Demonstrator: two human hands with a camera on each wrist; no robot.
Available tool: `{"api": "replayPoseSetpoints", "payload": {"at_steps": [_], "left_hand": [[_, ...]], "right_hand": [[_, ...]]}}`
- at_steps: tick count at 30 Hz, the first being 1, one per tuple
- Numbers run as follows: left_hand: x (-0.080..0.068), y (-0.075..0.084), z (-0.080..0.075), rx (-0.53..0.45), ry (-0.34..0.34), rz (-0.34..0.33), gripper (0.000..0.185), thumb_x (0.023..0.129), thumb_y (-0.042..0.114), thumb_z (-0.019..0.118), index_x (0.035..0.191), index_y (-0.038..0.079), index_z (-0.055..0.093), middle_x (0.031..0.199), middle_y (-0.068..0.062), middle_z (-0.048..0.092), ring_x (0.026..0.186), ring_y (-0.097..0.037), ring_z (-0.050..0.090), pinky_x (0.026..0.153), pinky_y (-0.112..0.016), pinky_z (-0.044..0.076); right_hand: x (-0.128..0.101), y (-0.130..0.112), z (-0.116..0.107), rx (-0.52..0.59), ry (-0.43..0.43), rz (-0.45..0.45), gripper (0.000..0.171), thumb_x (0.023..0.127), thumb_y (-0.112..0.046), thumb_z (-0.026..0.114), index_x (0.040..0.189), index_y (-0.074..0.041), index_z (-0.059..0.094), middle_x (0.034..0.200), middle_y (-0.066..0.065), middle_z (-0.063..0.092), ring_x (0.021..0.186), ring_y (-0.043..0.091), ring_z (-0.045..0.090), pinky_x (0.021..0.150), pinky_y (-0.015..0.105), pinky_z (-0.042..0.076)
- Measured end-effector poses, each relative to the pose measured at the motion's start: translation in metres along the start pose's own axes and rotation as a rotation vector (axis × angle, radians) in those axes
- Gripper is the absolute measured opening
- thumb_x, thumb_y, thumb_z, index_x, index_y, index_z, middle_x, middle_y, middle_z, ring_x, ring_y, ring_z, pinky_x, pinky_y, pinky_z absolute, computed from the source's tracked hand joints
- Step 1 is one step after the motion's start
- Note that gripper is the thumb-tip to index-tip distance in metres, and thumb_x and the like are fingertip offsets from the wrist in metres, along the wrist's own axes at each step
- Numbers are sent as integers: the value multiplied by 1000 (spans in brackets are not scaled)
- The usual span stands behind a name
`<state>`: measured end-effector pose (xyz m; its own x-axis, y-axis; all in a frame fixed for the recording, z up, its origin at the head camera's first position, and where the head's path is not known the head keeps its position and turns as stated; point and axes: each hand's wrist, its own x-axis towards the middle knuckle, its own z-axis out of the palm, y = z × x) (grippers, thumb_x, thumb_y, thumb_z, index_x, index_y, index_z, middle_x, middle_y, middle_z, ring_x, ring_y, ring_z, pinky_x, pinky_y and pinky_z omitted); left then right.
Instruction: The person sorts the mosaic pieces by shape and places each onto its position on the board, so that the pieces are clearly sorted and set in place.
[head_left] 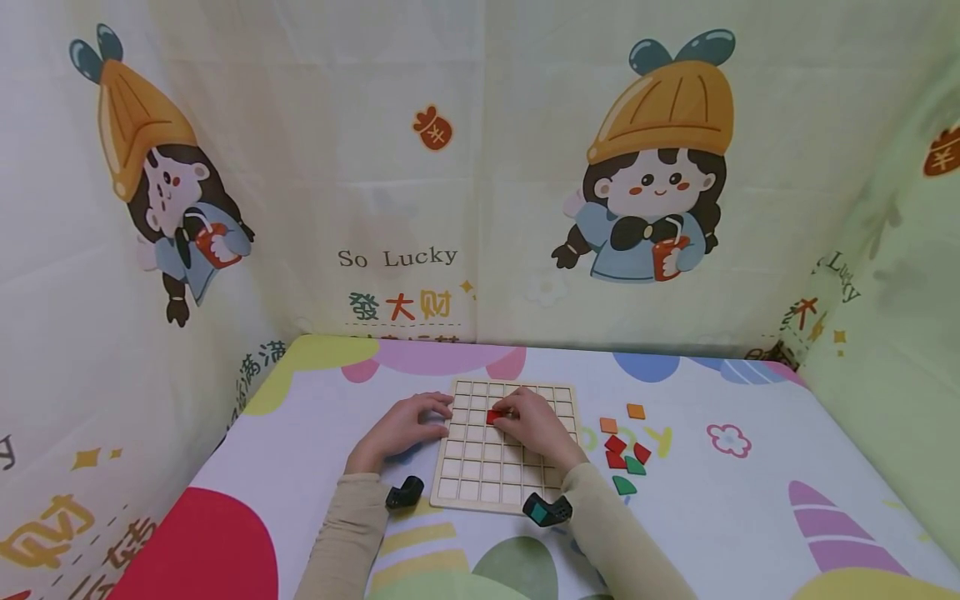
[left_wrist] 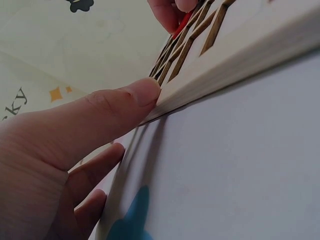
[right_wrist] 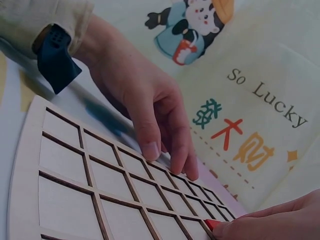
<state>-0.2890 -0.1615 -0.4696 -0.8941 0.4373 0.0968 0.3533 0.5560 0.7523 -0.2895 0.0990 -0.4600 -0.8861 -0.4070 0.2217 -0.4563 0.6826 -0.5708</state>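
Note:
A wooden grid board lies on the table, its cells divided by thin raised strips. At its upper part my right hand pinches a small red tile at one of the cells; the right wrist view shows the tile at the fingertips, mostly covered by them. By the board's left edge is my left hand. In the left wrist view its thumb rests against the side of the board, and the other fingers extend beside it, lower down.
Right of the board lie loose pieces: orange squares, several red pieces and green quarter-round pieces. The table has a printed cloth. Patterned fabric walls rise behind and at both sides.

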Motion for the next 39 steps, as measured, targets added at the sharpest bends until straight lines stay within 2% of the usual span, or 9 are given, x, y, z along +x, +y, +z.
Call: {"api": "replayPoseSetpoints", "payload": {"at_steps": [8,39], "left_hand": [[-1,0,-1,-1,3,22,19,87,19,75,105,14,71,138,-2,57,136,-26,43,113,-50,32],[0,-3,0,6,-2,30,20,86,19,75,106,14,71,137,-2,57,136,-26,43,113,-49,31]], "right_hand": [[0,0,1,-5,-2,12,20,87,-14,74,106,-7,75,98,3,64,88,17,58,80,37,51],[-1,1,3,5,5,55,21,88,-19,74,108,-10,75,100,2,63,86,15,54,79,33,50]]}}
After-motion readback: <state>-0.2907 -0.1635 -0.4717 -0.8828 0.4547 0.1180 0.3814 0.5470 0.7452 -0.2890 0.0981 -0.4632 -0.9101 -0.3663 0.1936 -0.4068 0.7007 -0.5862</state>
